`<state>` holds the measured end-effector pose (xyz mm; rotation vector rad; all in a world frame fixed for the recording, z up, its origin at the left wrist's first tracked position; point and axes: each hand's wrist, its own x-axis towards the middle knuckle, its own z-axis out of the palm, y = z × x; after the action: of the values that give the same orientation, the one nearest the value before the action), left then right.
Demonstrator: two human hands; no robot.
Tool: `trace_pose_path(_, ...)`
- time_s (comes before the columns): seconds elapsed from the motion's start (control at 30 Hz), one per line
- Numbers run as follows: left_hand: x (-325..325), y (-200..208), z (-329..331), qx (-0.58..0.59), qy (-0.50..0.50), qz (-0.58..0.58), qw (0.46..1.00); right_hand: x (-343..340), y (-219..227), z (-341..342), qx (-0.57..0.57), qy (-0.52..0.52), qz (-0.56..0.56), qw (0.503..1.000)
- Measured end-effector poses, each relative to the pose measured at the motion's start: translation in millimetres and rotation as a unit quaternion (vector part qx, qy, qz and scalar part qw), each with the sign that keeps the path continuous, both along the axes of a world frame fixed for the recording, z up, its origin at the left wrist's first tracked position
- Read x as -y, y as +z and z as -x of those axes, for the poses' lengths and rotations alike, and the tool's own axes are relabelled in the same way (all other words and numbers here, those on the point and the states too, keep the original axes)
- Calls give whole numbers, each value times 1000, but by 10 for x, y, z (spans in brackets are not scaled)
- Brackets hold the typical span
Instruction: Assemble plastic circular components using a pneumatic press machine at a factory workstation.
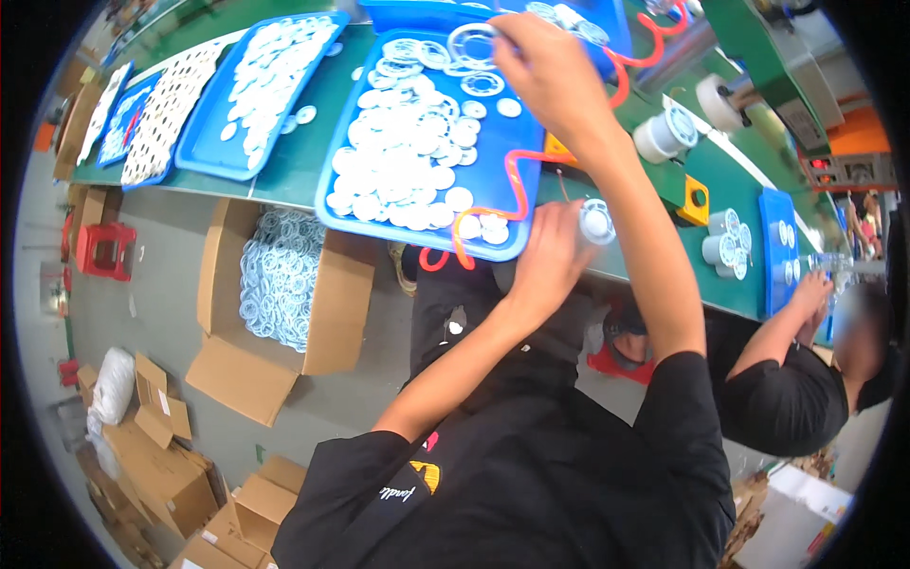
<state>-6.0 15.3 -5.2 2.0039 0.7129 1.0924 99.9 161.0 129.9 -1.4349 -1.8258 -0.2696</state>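
My right hand (550,68) reaches over the far end of a blue tray (334,194). Its fingers are closed on the edge of a white plastic ring (471,45). Beneath it in the tray lie more rings and a heap of small white plastic discs (403,142). Lower down, at the bench edge beside the tray's near right corner, my left hand (548,258) grips a translucent white plastic cylinder (596,224) with a round part at its end. Blur hides the cylinder's finer detail. A coiled orange-red air hose (517,175) crosses the tray's right side.
More blue trays (190,152) line the green bench at left. White cylindrical parts (666,133) and yellow-black devices (695,200) stand at right. Below the bench, a cardboard box (339,303) holds pale rings. A co-worker (787,389) sits at far right.
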Motion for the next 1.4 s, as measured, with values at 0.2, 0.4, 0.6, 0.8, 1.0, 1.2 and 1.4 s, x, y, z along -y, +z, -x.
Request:
trace_pose_path(0.2,-30,100,20,-26,10,-3,1000,2222,-375,-486,-188,-241,102,947)
trace_pose_path(0.4,35,112,15,-51,16,10,999,2446,-954,-583,-215,-325,135,911)
trace_pose_path(0.6,101,169,-48,-66,58,7,996,2516,-1115,-576,-57,-276,126,951)
trace_pose_path(0.8,14,195,19,-68,13,30,997,2431,-629,-347,-166,-174,62,969)
trace_pose_path(1.0,-13,93,0,-47,20,12,999,2157,-569,-286,-69,-65,149,984)
trace_pose_path(1.2,-17,114,16,-48,9,15,999,2173,-479,-343,-102,-51,196,974)
trace_pose_path(1.4,-26,119,18,-57,4,10,998,2197,-376,-327,-78,-70,212,972)
